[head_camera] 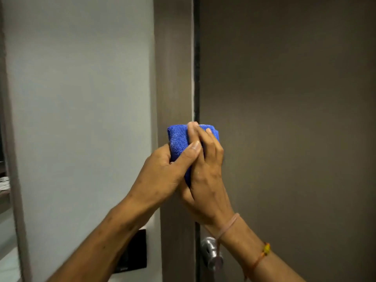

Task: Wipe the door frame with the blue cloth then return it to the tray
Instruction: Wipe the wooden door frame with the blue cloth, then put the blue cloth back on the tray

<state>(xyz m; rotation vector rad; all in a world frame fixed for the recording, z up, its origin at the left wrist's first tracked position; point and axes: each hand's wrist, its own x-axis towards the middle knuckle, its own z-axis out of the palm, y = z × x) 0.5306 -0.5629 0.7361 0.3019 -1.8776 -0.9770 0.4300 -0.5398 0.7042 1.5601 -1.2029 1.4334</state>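
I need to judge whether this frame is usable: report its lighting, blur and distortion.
Head view: dim, even indoor light with no harsh glare; the blue cloth and both hands, left hand and right hand, are fairly sharp; the door handle and forearms are softly blurred; wide-angle bending shows at the left edge; the door frame looks slightly smeared.

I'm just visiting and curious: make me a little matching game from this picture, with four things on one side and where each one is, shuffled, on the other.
Things:
1. blue cloth
2. door handle
3. black wall plate
4. orange thread band

Places:
A. on the pale wall, left of the door frame
B. around the right forearm
C. pressed to the frame under both hands, left hand and right hand
D. on the door, below the hands

Pairs: 1-C, 2-D, 3-A, 4-B
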